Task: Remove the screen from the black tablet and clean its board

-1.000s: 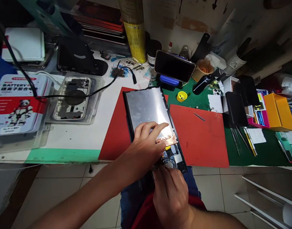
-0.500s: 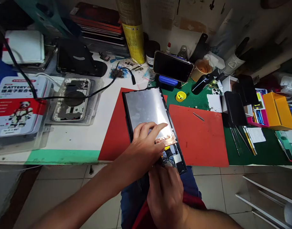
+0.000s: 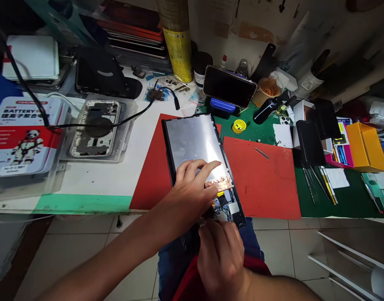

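Observation:
An opened tablet (image 3: 195, 142) lies at a slant over the red mat, its lower end reaching past the table edge. Its silver metal back is bare, with a strip of copper foil (image 3: 219, 184) and a circuit board (image 3: 224, 211) below. My left hand (image 3: 195, 179) rests on the metal, fingers spread, thumb by the copper strip. At the tablet's lower end my right hand (image 3: 221, 251) is closed, fingers pinched near the board's left side. A small shiny piece shows at its fingertips, too hidden to name.
The red mat (image 3: 264, 184) carries a thin metal strip. Tweezers (image 3: 308, 184) and pens lie right on the green mat. A phone (image 3: 229, 86) leans on a blue stand behind. Left are a phone frame (image 3: 96, 142) in a clear case, a black cable (image 3: 132, 117) and a battery tin (image 3: 25, 138).
My right hand has moved slightly right and down, away from the board, uncovering more of it. My left hand stays in place on the tablet. The view has shifted a little.

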`<state>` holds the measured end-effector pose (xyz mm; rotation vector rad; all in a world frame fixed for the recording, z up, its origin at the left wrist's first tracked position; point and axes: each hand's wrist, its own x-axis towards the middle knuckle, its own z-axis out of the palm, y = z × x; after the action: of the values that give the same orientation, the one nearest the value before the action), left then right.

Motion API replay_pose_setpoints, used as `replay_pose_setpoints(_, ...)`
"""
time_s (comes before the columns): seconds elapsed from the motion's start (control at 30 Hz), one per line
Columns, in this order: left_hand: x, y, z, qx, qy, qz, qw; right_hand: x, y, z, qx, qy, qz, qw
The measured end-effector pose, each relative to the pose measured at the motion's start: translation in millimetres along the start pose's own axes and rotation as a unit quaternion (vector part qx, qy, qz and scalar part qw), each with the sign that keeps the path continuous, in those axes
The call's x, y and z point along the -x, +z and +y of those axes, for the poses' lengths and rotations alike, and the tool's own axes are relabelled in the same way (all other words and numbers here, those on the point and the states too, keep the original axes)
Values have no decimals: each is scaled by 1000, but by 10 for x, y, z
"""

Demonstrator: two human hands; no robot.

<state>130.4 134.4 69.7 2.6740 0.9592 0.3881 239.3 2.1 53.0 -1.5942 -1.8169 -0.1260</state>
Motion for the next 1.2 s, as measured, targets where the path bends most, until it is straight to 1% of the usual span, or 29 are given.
replay_pose_setpoints(0.13, 4, -9, 4, 1, 0, 1, 1000, -74, 29, -69, 12, 12, 9, 1000)
replay_pose_setpoints(0.33, 15, 13, 1, -11, 0, -2, 1000, -94, 32, -110, 20, 27, -7, 999)
replay_pose_setpoints(0.5, 11, -6, -15, 7, 0, -11, 1000, -45, -106, -83, 30, 2, -5, 1000)
replay_pose_setpoints(0.57, 63, -68, 24, 25, -4, 10, 1000, -30, -180, -64, 39, -14, -8, 999)
replay_pose_setpoints(0.6, 108, -114, 63, 35, -20, 36, 999, -27, -212, -57, 43, -20, -14, 999)
replay_pose_setpoints(0.63, 161, -168, 115, 47, -52, 67, 995, -26, -239, -52, 47, -22, -21, 998)
replay_pose_setpoints(0.67, 220, -224, 177, 65, -100, 94, 988, -28, -259, -50, 49, -23, -29, 998)
replay_pose_setpoints(0.7, 278, -277, 244, 88, -161, 109, 977, -32, -272, -52, 53, -21, -37, 998)
replay_pose_setpoints(0.73, 329, -322, 312, 120, -227, 98, 961, -38, -280, -56, 56, -20, -43, 997)
replay_pose_setpoints(0.77, 369, -353, 373, 155, -289, 63, 942, -45, -283, -61, 60, -19, -48, 997)
replay_pose_setpoints(0.8, 393, -367, 423, 191, -338, 13, 921, -53, -282, -67, 60, -20, -56, 996)
replay_pose_setpoints(0.83, 401, -365, 459, 222, -371, -43, 900, -62, -281, -72, 57, -22, -64, 996)
replay_pose_setpoints(0.87, 394, -348, 479, 246, -388, -91, 883, -70, -278, -76, 56, -26, -70, 996)
replay_pose_setpoints(0.9, 374, -320, 483, 263, -394, -124, 872, -78, -276, -79, 55, -29, -75, 995)
replay_pose_setpoints(0.93, 347, -287, 475, 278, -391, -142, 866, -85, -276, -81, 56, -32, -78, 995)
replay_pose_setpoints(1.07, 249, -175, 398, 324, -377, -154, 854, -95, -293, -81, 71, -42, -83, 993)
replay_pose_setpoints(1.13, 231, -156, 376, 337, -380, -148, 849, -87, -311, -76, 62, -43, -85, 994)
replay_pose_setpoints(1.2, 227, -152, 373, 342, -373, -132, 853, -78, -337, -56, 43, -38, -84, 995)
